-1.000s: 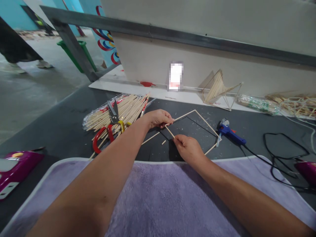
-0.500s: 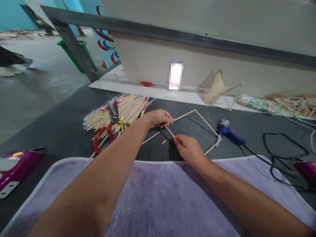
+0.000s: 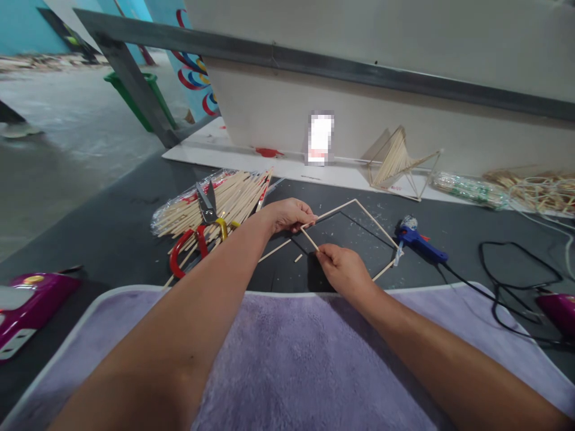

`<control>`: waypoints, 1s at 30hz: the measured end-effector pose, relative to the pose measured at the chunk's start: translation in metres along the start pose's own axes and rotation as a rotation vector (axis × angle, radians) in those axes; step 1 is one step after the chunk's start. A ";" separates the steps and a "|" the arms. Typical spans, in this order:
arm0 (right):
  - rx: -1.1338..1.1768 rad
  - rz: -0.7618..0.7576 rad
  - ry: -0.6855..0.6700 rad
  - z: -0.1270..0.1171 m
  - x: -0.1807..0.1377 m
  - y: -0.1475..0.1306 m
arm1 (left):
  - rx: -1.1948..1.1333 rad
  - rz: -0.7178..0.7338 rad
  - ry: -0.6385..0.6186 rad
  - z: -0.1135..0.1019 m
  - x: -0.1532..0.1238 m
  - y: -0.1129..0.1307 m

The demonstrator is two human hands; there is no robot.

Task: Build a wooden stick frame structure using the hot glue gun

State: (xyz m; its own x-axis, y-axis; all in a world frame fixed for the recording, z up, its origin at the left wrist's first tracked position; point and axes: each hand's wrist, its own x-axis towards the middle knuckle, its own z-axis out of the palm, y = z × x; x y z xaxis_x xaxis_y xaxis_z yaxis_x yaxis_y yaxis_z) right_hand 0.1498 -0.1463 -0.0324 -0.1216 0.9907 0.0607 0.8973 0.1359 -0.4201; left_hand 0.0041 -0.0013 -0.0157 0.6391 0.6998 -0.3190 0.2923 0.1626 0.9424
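Observation:
A four-sided frame of thin wooden sticks [image 3: 378,224] is held just above the dark table. My left hand [image 3: 291,215] pinches it near its left corner. Lower down, my right hand [image 3: 339,263] grips the near-left stick, fingers closed; part of the near side is hidden behind this hand. The frame's right corner lies by the nozzle of a blue glue gun [image 3: 422,244]. A short stick offcut [image 3: 297,258] rests on the table between my hands, and a longer loose stick [image 3: 275,251] lies beside my left forearm.
Scissors with red and yellow handles [image 3: 206,206] lie on a pile of sticks [image 3: 238,197] at left. A finished-looking stick model [image 3: 398,161] stands at the back. Black cable [image 3: 498,287] loops at right. A purple towel [image 3: 287,359] covers the near edge; a magenta device [image 3: 40,305] sits far left.
Both hands and the stick frame stay practically still. In the background at far left, a person's foot has shifted left.

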 end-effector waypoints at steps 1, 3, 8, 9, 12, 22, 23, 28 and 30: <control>0.001 0.001 -0.003 0.000 0.000 0.000 | -0.001 0.003 -0.003 0.000 0.000 0.000; -0.004 0.001 -0.008 0.000 0.000 0.000 | 0.002 0.002 -0.006 0.000 0.000 0.000; -0.005 0.002 0.001 0.000 0.000 0.000 | 0.014 -0.016 0.005 0.000 0.000 0.000; -0.005 0.003 0.002 0.000 0.000 0.000 | 0.015 -0.016 0.004 0.000 0.000 0.001; -0.006 0.005 -0.001 0.000 0.000 0.000 | 0.011 0.000 -0.020 0.000 0.000 0.001; -0.005 0.003 -0.016 -0.001 0.000 -0.001 | 0.001 -0.006 -0.015 0.000 0.000 0.001; -0.005 0.003 -0.018 -0.002 0.000 -0.001 | 0.003 -0.015 -0.002 0.001 -0.001 0.002; -0.004 0.011 -0.019 -0.002 0.000 -0.002 | 0.004 -0.029 0.028 0.002 -0.002 0.003; -0.001 0.009 -0.018 -0.002 0.000 -0.002 | -0.006 -0.013 0.016 0.001 -0.001 0.002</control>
State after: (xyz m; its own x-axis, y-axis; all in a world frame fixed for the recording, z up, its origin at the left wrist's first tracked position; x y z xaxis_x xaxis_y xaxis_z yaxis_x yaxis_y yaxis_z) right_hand 0.1491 -0.1464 -0.0299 -0.1214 0.9918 0.0412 0.8989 0.1274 -0.4192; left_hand 0.0047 -0.0030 -0.0136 0.6238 0.7087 -0.3295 0.2965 0.1755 0.9388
